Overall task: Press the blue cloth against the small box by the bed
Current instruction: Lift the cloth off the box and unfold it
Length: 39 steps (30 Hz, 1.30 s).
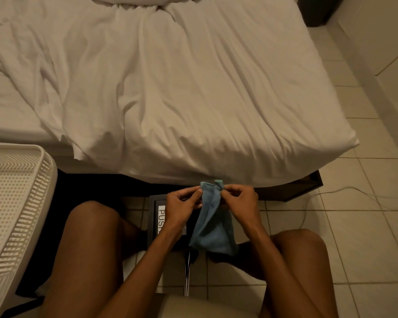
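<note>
**Left hand [184, 203] and right hand [241, 200] pinch the blue cloth [213, 228]**

The two hands are close together, just in front of the bed [170, 88]. Each one pinches the top edge of the blue cloth between thumb and fingers. The cloth is soft and fuzzy, like a small towel. It is bunched up at the top and hangs down in loose folds, wider at the bottom.

Under the hands is the small box [155, 216]. It sits on the floor [354, 226], right by the dark bottom of the bed. The box is dark, flat on top and has straight edges. It has a white label with black letters that start with PUS. The cloth hangs over the right part of the box. I cannot tell if it touches the box.

The bed has a white sheet [216, 134] full of wrinkles. On the left is a white plastic basket [16, 203] with many little holes. The floor has pale square tiles. A thin wire [354, 191] lies on them to the right.
</note>
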Tool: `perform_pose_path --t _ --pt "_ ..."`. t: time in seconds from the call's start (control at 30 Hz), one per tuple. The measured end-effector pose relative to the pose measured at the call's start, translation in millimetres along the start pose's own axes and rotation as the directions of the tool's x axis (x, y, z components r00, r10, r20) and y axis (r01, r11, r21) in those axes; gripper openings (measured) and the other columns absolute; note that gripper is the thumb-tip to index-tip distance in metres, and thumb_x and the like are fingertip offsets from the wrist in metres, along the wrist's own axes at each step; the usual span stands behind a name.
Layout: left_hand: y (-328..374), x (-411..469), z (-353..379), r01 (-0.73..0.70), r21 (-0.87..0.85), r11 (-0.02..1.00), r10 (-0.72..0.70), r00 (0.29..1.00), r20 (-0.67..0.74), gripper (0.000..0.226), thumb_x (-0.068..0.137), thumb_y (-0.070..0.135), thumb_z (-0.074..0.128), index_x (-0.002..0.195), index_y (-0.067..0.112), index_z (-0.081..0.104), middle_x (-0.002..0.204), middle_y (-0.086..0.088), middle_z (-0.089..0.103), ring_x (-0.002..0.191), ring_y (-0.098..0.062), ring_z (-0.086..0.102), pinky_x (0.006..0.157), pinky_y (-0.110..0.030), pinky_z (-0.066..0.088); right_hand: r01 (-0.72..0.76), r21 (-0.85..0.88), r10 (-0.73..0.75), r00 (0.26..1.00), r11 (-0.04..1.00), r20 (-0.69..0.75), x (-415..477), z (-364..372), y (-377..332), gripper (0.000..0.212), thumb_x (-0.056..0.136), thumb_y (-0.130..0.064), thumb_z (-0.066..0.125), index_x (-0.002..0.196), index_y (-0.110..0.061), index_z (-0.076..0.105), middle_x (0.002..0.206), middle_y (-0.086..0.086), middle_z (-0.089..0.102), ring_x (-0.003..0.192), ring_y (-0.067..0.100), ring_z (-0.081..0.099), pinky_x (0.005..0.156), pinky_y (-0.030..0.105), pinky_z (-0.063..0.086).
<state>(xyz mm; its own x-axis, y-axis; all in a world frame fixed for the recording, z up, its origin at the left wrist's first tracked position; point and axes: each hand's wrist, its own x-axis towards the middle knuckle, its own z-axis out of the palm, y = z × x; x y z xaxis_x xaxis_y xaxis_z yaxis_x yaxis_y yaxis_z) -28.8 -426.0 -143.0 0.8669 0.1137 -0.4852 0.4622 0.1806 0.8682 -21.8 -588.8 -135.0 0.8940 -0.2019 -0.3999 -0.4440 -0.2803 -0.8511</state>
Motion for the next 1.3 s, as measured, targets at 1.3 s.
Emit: perform_pose_path --t 1.3 --pt "75.8 -102.2 2.2 -0.483 0.149 0.863 0.431 0.857 0.281 0.034 0.091 0.000 0.065 0.094 0.032 0.076 0.087 0.018 0.077 0.087 0.001 0.071 0.078 -0.015 0.053 -0.235 0.307 0.125 0.933 0.922 0.339 -113.7 -61.9 -106.9 0.040 0.097 -0.042 0.053 0.088 -0.006 0.068 0.072 0.011 0.074 0.064 0.024 0.073 0.062 0.031 0.061"
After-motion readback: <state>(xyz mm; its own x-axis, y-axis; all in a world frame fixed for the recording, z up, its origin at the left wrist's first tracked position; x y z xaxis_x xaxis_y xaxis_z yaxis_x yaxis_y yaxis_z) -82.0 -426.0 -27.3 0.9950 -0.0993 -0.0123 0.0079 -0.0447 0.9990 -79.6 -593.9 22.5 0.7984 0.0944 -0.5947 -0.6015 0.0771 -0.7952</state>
